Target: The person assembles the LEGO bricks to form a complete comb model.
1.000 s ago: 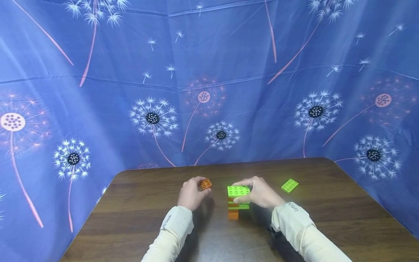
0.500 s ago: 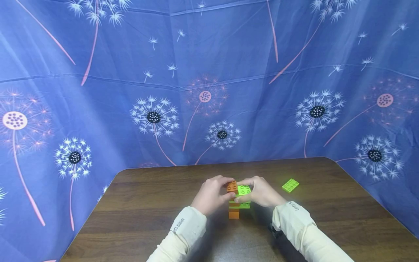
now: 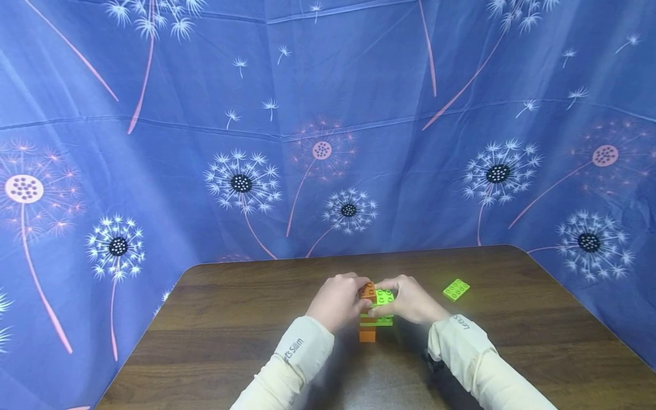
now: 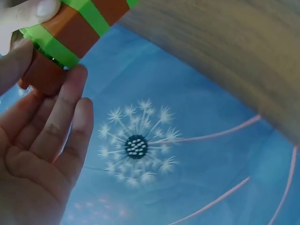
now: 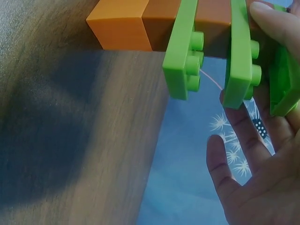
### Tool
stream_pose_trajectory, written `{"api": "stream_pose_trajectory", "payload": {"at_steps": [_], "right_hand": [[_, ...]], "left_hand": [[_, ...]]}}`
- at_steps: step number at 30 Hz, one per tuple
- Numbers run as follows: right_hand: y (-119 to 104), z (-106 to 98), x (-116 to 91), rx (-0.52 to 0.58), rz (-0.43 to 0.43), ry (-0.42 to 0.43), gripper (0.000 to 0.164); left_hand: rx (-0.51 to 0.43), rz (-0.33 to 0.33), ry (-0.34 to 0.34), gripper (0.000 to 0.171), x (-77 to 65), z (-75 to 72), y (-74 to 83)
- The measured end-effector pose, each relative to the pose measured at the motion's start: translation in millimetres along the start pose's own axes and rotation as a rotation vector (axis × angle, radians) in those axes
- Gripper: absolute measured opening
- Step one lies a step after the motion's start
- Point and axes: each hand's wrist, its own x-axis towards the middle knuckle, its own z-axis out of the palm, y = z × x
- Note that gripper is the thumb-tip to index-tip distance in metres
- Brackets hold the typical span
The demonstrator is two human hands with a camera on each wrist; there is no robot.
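Observation:
A tower of orange bricks and bright green studded plates stands upright on the table, its lowest orange brick showing in the head view. The green plates jut out past the bricks on one side. My left hand pinches a small orange brick between thumb and fingers, at the left end of the top green plate. Whether that brick is fully pressed down cannot be seen. My right hand grips the tower's upper part, its thumb against an orange-brown brick between two plates.
A loose green plate lies studs up on the wooden table, to the right of the hands. A blue cloth with dandelion prints hangs behind the table.
My left hand has moved right, bringing the orange brick from beside the tower onto the top plate's left end. The right hand keeps its grip in nearly the same place.

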Motion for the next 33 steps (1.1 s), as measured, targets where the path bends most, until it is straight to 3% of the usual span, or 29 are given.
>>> {"api": "stream_pose_trajectory", "payload": {"at_steps": [6, 12, 16, 22, 25, 28, 33], "right_hand": [[-1, -2, 2, -0.049, -0.040, -0.014, 0.031], [-6, -4, 4, -0.096, -0.032, -0.016, 0.033], [-6, -5, 2, -0.096, -0.013, -0.016, 0.038], [-4, -1, -1, -0.074, -0.033, 0.010, 0.040], [-3, 0, -1, -0.072, -0.048, 0.021, 0.039], [-1, 0, -2, -0.060, -0.046, 0.022, 0.039], [0, -1, -2, -0.026, -0.037, 0.008, 0.041]], "left_hand": [[0.200, 0.014, -0.003, 0.018, 0.7, -2.4, 11.6], [0.184, 0.012, -0.009, 0.020, -0.3, -3.5, 10.9], [0.022, -0.015, 0.017, 0.029, -2.7, 1.8, 3.0], [-0.496, -0.105, 0.099, 0.042, -12.3, 24.4, -11.9], [-0.693, -0.144, 0.151, 0.043, -16.2, 37.6, -14.7], [-0.772, -0.174, 0.212, 0.039, -15.5, 48.2, -13.7], [-0.754, -0.164, 0.266, 0.032, -10.8, 50.9, -16.1]]}}
